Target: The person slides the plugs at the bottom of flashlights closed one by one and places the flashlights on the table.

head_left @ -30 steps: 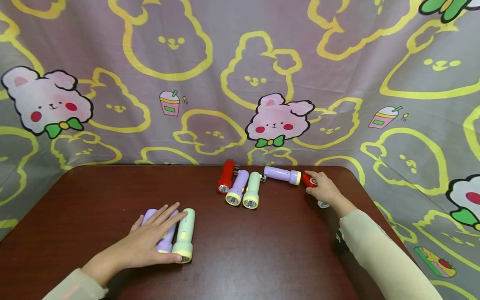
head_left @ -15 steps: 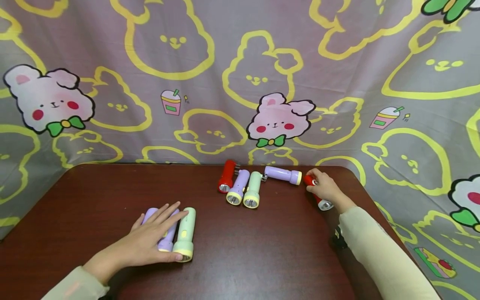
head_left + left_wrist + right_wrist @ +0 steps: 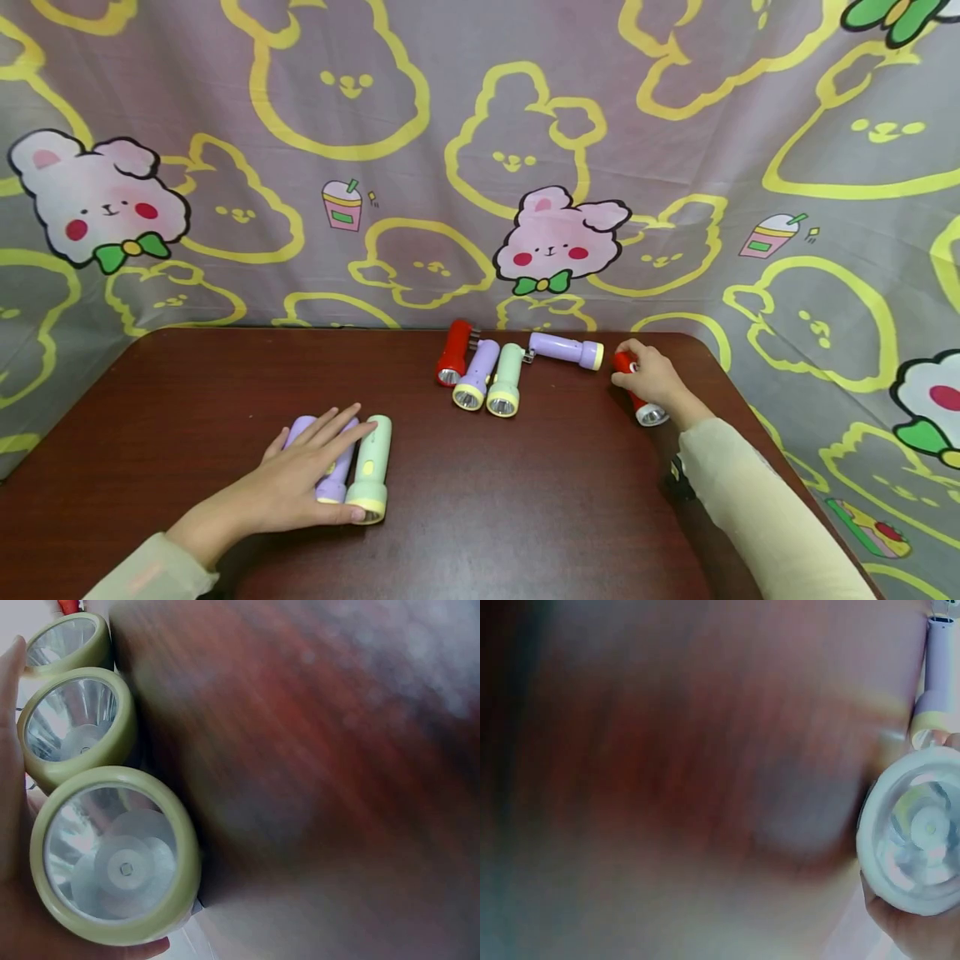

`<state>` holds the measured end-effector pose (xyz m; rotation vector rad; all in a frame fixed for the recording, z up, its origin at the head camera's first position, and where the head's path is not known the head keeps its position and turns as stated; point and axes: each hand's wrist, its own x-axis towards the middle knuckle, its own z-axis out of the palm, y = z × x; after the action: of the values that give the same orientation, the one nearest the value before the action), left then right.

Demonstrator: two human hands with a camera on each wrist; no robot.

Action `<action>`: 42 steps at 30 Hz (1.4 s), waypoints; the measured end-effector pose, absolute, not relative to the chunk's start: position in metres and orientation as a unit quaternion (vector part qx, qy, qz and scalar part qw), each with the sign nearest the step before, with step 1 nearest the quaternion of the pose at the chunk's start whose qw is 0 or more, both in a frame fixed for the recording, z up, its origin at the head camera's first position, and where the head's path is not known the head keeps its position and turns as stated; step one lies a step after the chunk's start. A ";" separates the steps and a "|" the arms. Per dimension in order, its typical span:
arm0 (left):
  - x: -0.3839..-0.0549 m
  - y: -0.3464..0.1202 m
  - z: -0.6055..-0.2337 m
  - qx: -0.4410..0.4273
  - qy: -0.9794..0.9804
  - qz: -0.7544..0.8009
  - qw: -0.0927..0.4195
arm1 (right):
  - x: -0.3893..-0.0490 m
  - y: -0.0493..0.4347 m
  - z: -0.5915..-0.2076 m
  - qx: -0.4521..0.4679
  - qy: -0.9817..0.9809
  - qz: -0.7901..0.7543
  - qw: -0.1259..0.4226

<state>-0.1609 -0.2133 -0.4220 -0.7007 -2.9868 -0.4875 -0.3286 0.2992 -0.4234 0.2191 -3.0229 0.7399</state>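
My left hand (image 3: 288, 483) lies with fingers spread across two purple flashlights (image 3: 339, 477) and a mint-green flashlight (image 3: 371, 454), side by side on the table. Its thumb reaches the green one's lens end. The left wrist view shows their three yellow-rimmed lenses in a row, the nearest lens (image 3: 124, 855) largest. At the right, my right hand (image 3: 654, 379) grips a red flashlight (image 3: 622, 361) between thumb and fingers, its white-rimmed lens turned toward me. That lens (image 3: 922, 832) fills the right edge of the right wrist view; the palm hides the middle of the body.
Along the table's back lie another red flashlight (image 3: 453, 354), a purple one (image 3: 476, 375) and a green one (image 3: 506, 379), lenses forward. A further purple flashlight (image 3: 558, 348) lies sideways, left of my right hand. A patterned curtain (image 3: 420, 167) hangs behind the dark wooden table (image 3: 525, 517).
The red flashlight in my right hand has shifted slightly, and more of its lens end now shows below the hand. My left hand and the other flashlights keep their places.
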 end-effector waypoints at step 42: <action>-0.162 -0.212 -0.423 -0.228 -0.960 -0.164 0.019 | -0.302 0.294 -0.419 0.029 -0.962 0.265 0.054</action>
<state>-0.1620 -0.2120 -0.4226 -0.7086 -2.9785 -0.5078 -0.3020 0.2940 -0.4192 0.0875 -2.9235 0.8061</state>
